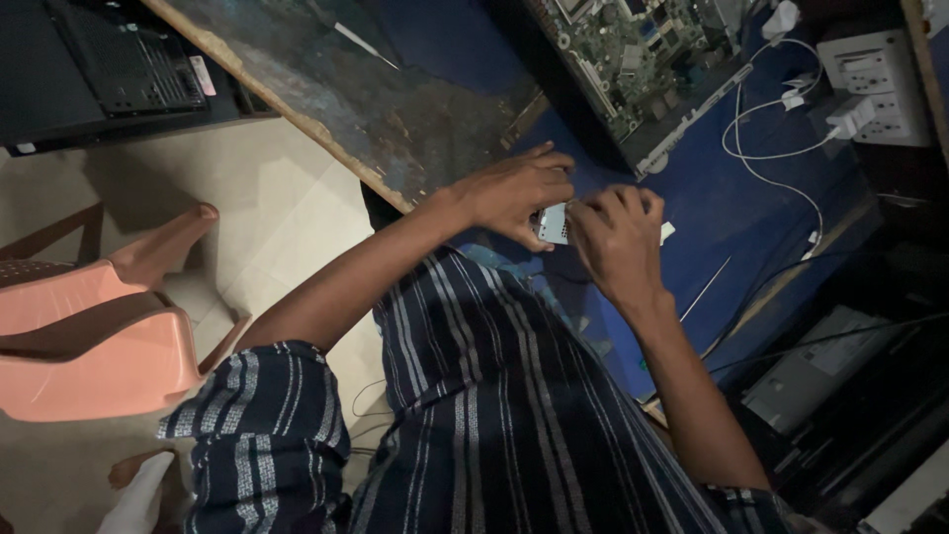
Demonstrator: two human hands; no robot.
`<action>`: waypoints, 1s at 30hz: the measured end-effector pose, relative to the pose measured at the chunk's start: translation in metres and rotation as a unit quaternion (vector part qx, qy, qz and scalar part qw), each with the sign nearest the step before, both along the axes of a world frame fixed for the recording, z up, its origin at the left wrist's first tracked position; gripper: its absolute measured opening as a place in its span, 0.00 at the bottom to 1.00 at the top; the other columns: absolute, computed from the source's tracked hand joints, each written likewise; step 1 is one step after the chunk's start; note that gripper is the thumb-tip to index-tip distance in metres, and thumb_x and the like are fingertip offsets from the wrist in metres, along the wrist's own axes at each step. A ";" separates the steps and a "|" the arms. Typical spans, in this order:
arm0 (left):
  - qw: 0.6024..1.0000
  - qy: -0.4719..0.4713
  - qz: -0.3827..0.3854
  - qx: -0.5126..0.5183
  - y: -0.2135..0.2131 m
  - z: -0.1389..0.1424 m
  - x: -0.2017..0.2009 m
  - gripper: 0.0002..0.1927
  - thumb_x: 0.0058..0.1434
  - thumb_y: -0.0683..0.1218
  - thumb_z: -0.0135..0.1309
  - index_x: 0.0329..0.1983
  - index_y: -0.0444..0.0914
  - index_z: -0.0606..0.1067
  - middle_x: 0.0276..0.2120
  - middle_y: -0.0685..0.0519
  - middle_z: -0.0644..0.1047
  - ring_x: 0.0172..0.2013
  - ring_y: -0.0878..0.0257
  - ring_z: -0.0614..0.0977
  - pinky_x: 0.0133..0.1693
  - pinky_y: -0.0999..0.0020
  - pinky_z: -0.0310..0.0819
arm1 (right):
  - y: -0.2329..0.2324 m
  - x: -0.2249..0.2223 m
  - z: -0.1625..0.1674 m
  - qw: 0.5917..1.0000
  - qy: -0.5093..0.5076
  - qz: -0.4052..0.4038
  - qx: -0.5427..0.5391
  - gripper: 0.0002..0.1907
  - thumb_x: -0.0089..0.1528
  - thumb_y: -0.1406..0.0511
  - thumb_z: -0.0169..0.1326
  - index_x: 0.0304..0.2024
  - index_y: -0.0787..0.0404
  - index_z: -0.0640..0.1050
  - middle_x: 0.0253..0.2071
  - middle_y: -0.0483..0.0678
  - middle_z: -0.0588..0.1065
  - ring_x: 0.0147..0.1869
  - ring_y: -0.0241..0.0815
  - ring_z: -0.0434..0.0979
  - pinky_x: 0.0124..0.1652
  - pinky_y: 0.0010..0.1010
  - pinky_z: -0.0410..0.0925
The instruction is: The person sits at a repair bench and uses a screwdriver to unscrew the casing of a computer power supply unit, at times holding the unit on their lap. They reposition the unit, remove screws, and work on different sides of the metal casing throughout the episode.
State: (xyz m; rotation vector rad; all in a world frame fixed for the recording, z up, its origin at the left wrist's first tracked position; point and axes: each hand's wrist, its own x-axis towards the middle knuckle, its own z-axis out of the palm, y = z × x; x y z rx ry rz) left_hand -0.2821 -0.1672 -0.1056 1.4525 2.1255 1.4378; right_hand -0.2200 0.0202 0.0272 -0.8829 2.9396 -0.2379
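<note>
The person wears a dark shirt (494,425) with pale stripes, and both bare arms reach forward from it over the edge of the bench. The left hand (516,193) and the right hand (618,237) meet just above a blue mat (751,198) that covers the near part of the bench. Between them is a small silver part (552,223), flat and metallic. The left hand pinches it from the left side with thumb and fingers closed on it. The right hand is curled over its right edge, fingertips pressed on the part, so it is gripped from both sides. Most of the part is hidden by the fingers, and I cannot tell what kind of piece it is.

On the mat, just right of the right hand, lies a thin metal rod (706,289). To the left, on the pale floor, stands a pink plastic chair (109,336). Farther on the bench, a worn wooden board (376,99) lies left of the mat. Beyond the hands rests a green circuit board (633,59) in a metal frame. A white cable (766,163) runs from it across the mat to a white socket strip (875,84) at the far right.
</note>
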 end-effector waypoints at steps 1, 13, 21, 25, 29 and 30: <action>1.000 -0.001 0.000 -0.001 0.000 0.000 0.000 0.31 0.46 0.61 0.71 0.40 0.33 0.75 0.44 0.42 0.77 0.63 0.39 0.69 0.66 0.31 0.54 | 0.000 0.000 0.000 1.000 0.004 0.003 0.002 0.17 0.55 0.68 0.68 0.47 0.57 0.81 0.46 0.45 0.75 0.56 0.48 0.73 0.55 0.47 0.61; 1.000 -0.007 -0.006 0.002 0.001 0.000 -0.002 0.30 0.46 0.59 0.70 0.39 0.34 0.75 0.43 0.44 0.77 0.62 0.41 0.70 0.65 0.30 0.54 | 0.000 0.002 -0.008 0.999 0.029 -0.001 -0.012 0.15 0.56 0.68 0.66 0.45 0.59 0.79 0.45 0.47 0.75 0.56 0.49 0.74 0.54 0.47 0.62; 1.000 -0.003 0.000 0.008 0.004 -0.003 -0.002 0.30 0.46 0.59 0.71 0.40 0.33 0.74 0.44 0.43 0.77 0.63 0.41 0.69 0.66 0.31 0.53 | -0.003 0.005 -0.010 0.998 0.035 -0.035 -0.039 0.14 0.59 0.69 0.66 0.47 0.59 0.79 0.44 0.48 0.74 0.56 0.50 0.74 0.53 0.45 0.62; 1.000 0.001 -0.006 0.012 0.004 -0.005 -0.002 0.30 0.47 0.60 0.71 0.41 0.33 0.74 0.44 0.42 0.77 0.63 0.41 0.69 0.66 0.31 0.53 | -0.002 0.004 -0.007 0.999 0.037 -0.021 -0.034 0.14 0.59 0.69 0.66 0.45 0.60 0.78 0.44 0.48 0.74 0.55 0.51 0.74 0.52 0.45 0.62; 1.000 -0.004 -0.008 -0.001 0.005 -0.004 -0.003 0.30 0.47 0.60 0.71 0.39 0.34 0.74 0.44 0.42 0.77 0.62 0.41 0.69 0.66 0.31 0.53 | -0.003 0.002 -0.005 0.999 0.030 -0.024 -0.025 0.13 0.60 0.69 0.66 0.45 0.60 0.78 0.45 0.48 0.74 0.56 0.51 0.73 0.53 0.45 0.62; 1.000 -0.003 -0.010 -0.006 0.006 -0.004 -0.004 0.30 0.46 0.60 0.71 0.38 0.34 0.74 0.43 0.42 0.77 0.62 0.41 0.69 0.66 0.31 0.53 | -0.003 0.001 -0.005 0.999 0.027 -0.023 -0.030 0.13 0.60 0.68 0.66 0.45 0.60 0.78 0.45 0.48 0.74 0.56 0.51 0.73 0.53 0.45 0.62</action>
